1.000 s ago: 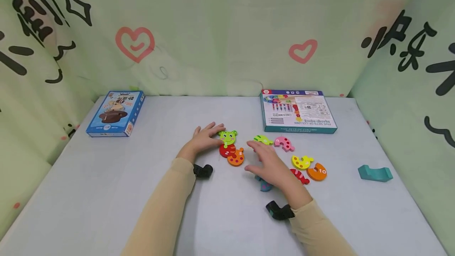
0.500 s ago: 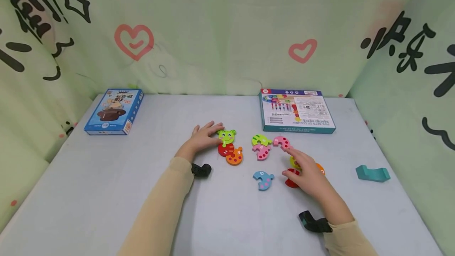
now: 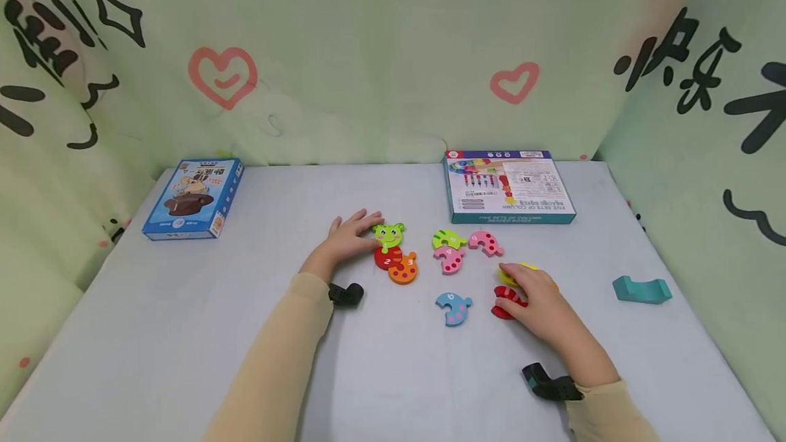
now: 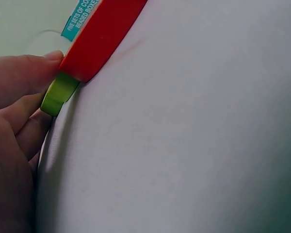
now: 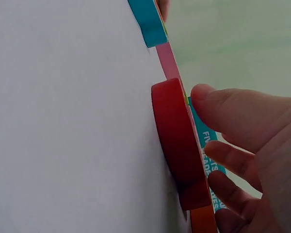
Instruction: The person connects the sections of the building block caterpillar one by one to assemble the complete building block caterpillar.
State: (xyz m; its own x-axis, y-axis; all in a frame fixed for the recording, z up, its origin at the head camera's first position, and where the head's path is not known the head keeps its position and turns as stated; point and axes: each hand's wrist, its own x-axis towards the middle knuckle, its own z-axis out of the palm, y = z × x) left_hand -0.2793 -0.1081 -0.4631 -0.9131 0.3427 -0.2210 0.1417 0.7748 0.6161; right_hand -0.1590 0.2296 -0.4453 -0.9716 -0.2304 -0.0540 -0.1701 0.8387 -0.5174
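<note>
Caterpillar puzzle pieces with numbers lie flat on the table. In the head view my left hand (image 3: 346, 242) rests beside the green smiling head piece (image 3: 389, 235), its thumb at the edge and fingers loosely spread. The red number 2 piece (image 3: 387, 258) and orange spotted piece (image 3: 402, 269) join below the head. My right hand (image 3: 537, 297) hovers with bent, spread fingers over a striped red piece (image 5: 177, 141); its thumb is close to that piece in the right wrist view. A yellow piece (image 3: 506, 276) shows partly under the right hand, and an orange piece (image 5: 202, 219) lies beyond the red one.
Between the hands are a green striped piece (image 3: 448, 239), pink pieces (image 3: 450, 261) and a blue piece (image 3: 453, 310). A blue box (image 3: 193, 200) stands at the back left and a white-and-teal box (image 3: 510, 187) at the back right. A teal block (image 3: 642, 290) lies far right.
My right hand has moved right, from above the blue piece to over the red and yellow pieces, uncovering the pink and blue ones. My left hand stays beside the head piece.
</note>
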